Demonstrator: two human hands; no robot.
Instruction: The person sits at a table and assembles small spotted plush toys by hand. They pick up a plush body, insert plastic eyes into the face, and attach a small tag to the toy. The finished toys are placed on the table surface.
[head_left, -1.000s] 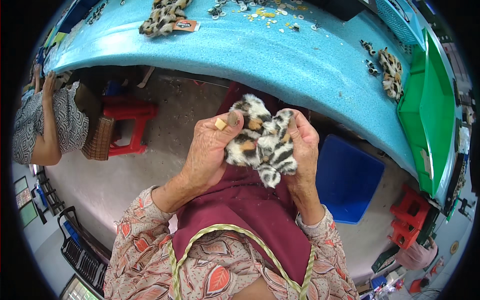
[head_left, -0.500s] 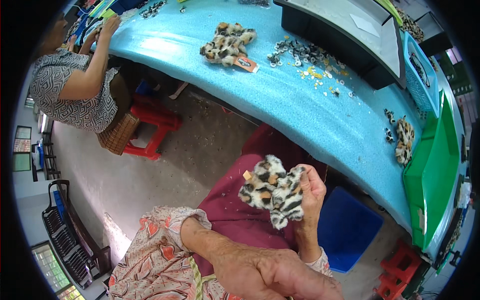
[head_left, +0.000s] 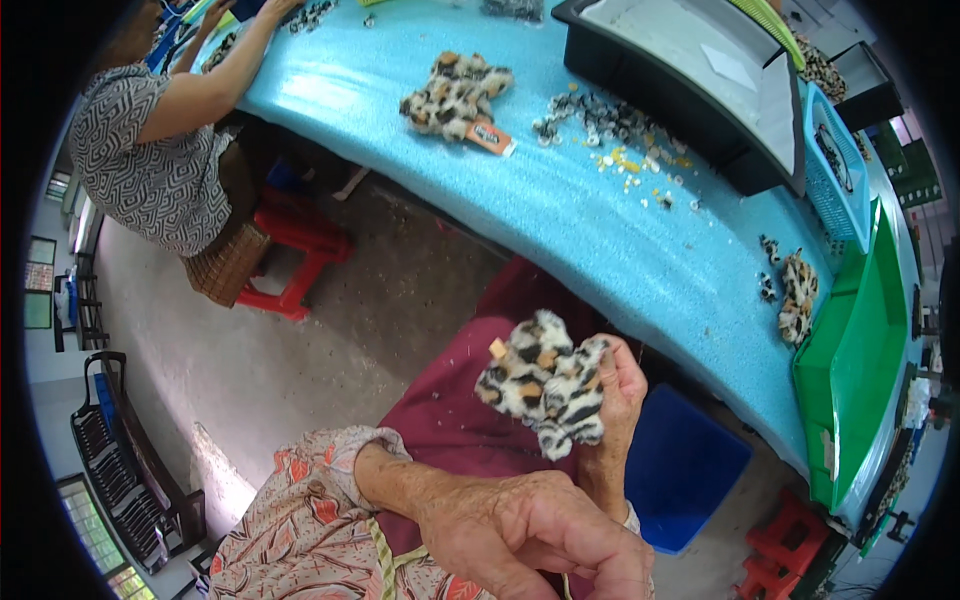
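Observation:
In my right hand [head_left: 622, 385], pinched by its edge between thumb and fingers, is a small leopard-print plush toy piece [head_left: 545, 375], white, black and tan, with a small tan tab [head_left: 497, 348] on its left side. It hangs over my dark red apron [head_left: 440, 395]. My left hand [head_left: 535, 535] is nearer to me at the lower edge, apart from the plush. Its thumb and index finger are curled together; the fingertips are partly cut off, and anything between them is too small or hidden to make out.
On the blue-covered table [head_left: 600, 230] lie another leopard plush piece [head_left: 455, 95] with an orange-and-white box [head_left: 490, 138], scattered black, white and yellow small parts [head_left: 600, 125], a black tray [head_left: 670, 90] and a green tray [head_left: 850, 370]. A co-worker [head_left: 160, 150] sits at the left.
My left hand has shifted slightly left and its thumb and index finger now show more curled. The plush stays in my right hand. The co-worker's arms have moved farther over the table.

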